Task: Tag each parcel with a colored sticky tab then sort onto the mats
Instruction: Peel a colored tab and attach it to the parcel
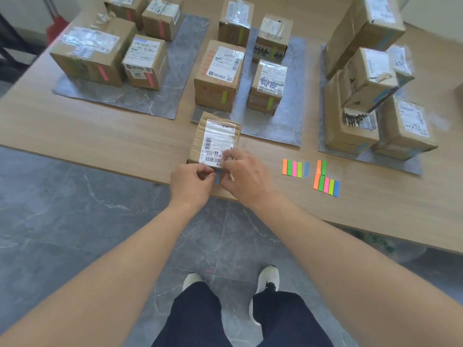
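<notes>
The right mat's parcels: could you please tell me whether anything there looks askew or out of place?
Yes: the upper parcel on the right mat rests tilted on a lower parcel, leaning rather than lying flat.

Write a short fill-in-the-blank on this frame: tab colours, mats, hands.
1. The left hand and right hand hold a ____ sticky tab at the near face of the brown cardboard parcel.
2. The cardboard boxes on the left grey mat carry ____ tabs.
3. The cardboard boxes on the middle grey mat carry ____ tabs.
4. The loose coloured tab strips lie on the wooden table to the parcel's ____.

Missing words: blue; pink; green; right
</notes>
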{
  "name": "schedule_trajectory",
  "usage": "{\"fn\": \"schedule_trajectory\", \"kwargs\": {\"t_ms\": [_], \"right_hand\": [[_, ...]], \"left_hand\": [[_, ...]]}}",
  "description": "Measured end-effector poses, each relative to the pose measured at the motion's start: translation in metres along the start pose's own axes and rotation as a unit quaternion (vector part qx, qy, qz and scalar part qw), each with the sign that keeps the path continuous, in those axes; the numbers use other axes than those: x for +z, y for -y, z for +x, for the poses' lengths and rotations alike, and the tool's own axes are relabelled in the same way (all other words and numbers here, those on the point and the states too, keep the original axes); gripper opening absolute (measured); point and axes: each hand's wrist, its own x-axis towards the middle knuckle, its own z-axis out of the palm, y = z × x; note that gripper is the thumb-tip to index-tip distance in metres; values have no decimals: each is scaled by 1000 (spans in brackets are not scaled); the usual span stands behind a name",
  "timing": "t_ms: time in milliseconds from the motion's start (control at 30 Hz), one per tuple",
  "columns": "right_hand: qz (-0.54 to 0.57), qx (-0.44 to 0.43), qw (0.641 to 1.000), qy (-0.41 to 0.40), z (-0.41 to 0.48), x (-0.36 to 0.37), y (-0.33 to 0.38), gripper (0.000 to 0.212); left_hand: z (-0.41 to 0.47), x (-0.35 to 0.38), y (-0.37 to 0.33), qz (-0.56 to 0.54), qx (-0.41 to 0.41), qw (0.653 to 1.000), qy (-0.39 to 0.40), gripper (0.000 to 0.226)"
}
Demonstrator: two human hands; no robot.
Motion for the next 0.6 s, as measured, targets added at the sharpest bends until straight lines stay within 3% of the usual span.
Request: {"fn": "schedule_trajectory", "kwargs": {"t_ms": [233,367,600], "right_hand": [[-14,-12,1000,17,7,-5,-3,14],[-10,-17,999,-27,6,5,-4,10],[-16,-26,997,-76,8,13,-3,24]], "left_hand": [[0,1,0,-8,8,1000,-4,6],[1,1,0,-19,5,1000,-3,6],[2,1,5,-19,-4,1000,3,6]]}}
